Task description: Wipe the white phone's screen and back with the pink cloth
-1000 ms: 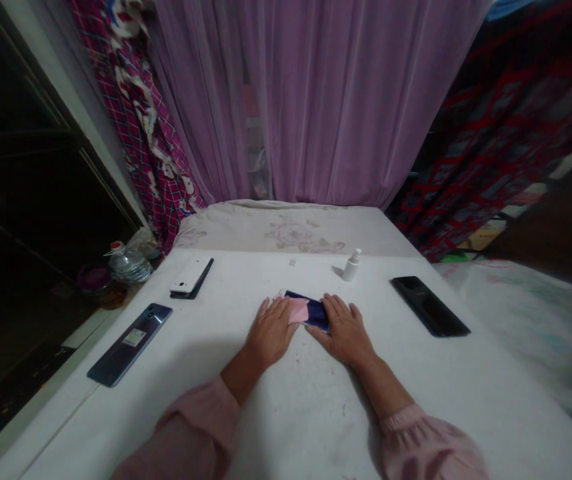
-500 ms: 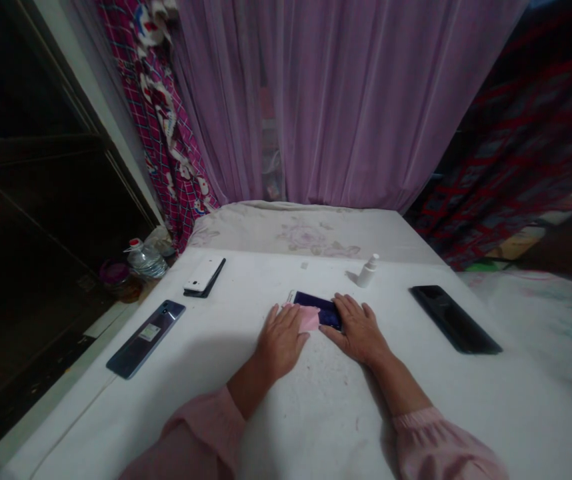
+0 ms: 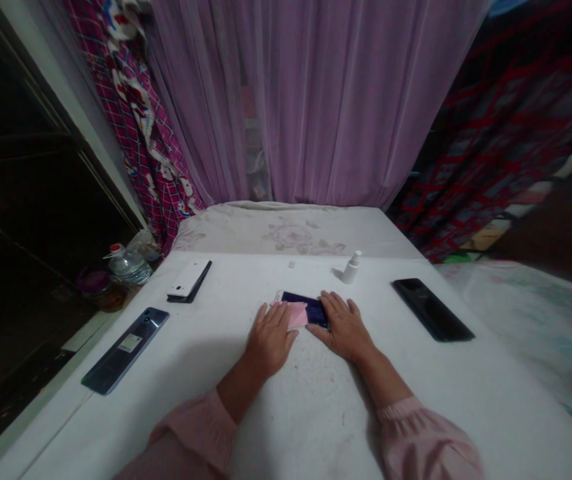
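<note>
A phone (image 3: pixel 317 313) with a dark blue screen and a white edge lies flat in the middle of the white surface. Over its left part is a small pink cloth (image 3: pixel 297 315). My left hand (image 3: pixel 269 337) presses this cloth onto the screen, fingers together on top of it. The phone's right end is gripped by my right hand (image 3: pixel 345 328), with the thumb at the near edge and the fingers at the far side. My palms hide both ends of the phone in part.
At left lie a white phone (image 3: pixel 185 280) on a dark one and a grey-blue phone (image 3: pixel 126 350) with a label. A white spray bottle (image 3: pixel 351 268) stands beyond my right hand. Far right lies a black phone (image 3: pixel 432 309). Purple curtains (image 3: pixel 336 100) hang behind.
The whole view has swung slightly right, so things appear further left. Both hands stay in the same places on the cloth and phone.
</note>
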Motion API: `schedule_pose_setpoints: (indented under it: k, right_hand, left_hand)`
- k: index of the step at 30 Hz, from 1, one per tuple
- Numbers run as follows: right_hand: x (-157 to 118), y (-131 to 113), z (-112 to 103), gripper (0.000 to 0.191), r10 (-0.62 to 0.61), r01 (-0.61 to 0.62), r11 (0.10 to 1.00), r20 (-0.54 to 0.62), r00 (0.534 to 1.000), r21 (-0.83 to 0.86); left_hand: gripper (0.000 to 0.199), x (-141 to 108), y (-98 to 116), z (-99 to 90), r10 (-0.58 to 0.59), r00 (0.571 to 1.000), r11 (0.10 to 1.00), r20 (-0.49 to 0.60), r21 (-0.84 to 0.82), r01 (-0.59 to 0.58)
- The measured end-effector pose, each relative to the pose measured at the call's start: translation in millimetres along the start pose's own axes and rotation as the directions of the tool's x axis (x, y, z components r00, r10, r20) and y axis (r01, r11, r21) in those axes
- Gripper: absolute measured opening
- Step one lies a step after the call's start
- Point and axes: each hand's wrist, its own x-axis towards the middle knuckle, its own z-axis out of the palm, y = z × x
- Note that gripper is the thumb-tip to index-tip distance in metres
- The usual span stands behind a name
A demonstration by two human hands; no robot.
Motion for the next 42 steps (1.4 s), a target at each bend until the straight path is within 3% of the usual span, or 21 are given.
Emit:
schedule_pose_setpoints:
  k: [5, 14, 20, 24, 29, 34, 42]
  right_hand:
    - [-0.2, -0.2, 0.0, 0.078, 0.0, 0.0, 1.0, 0.001, 1.0, 0.01]
    - [0.0, -3.3, -5.4, 0.079, 0.011, -0.012, 1.0, 0.022, 1.0, 0.017]
    - [-0.1, -3.2, -4.5, 0.077, 0.007, -0.007, 0.999, 0.02, 1.0, 0.037]
    - [-0.2, -3.3, -4.8, 0.079, 0.004, -0.005, 0.999, 0.027, 1.0, 0.042]
    - [-0.3, -3.1, -4.9, 0.078, 0.003, -0.004, 0.999, 0.021, 1.0, 0.044]
    - [-0.4, -2.2, -4.0, 0.077, -0.004, 0.003, 0.999, 0.016, 1.0, 0.04]
    - [-0.3, -3.2, -6.2, 0.078, -0.005, 0.003, 0.998, 0.039, 0.999, 0.063]
  left_hand:
    - [0.048, -9.0, 0.4, -3.3, 0.007, 1.0, 1.0, 0.018, -0.013, -0.007]
    - [0.044, 43.9, -8.9, 9.1, -0.08, 0.989, 0.996, 0.124, 0.041, 0.076]
    - [0.044, 8.9, -0.4, 0.7, 0.016, 1.0, 1.0, 0.017, 0.012, -0.017]
    - [0.047, -7.0, 5.5, -5.8, 0.02, 0.999, 1.0, 0.043, 0.003, -0.02]
    - [0.045, 19.5, 0.5, 4.2, 0.003, 0.999, 1.0, 0.048, 0.029, -0.004]
    - [0.045, 45.0, -4.0, 13.2, -0.061, 0.989, 0.997, 0.138, 0.061, 0.053]
    - [0.047, -0.1, 7.5, -3.2, 0.043, 0.998, 0.999, 0.043, 0.013, -0.044]
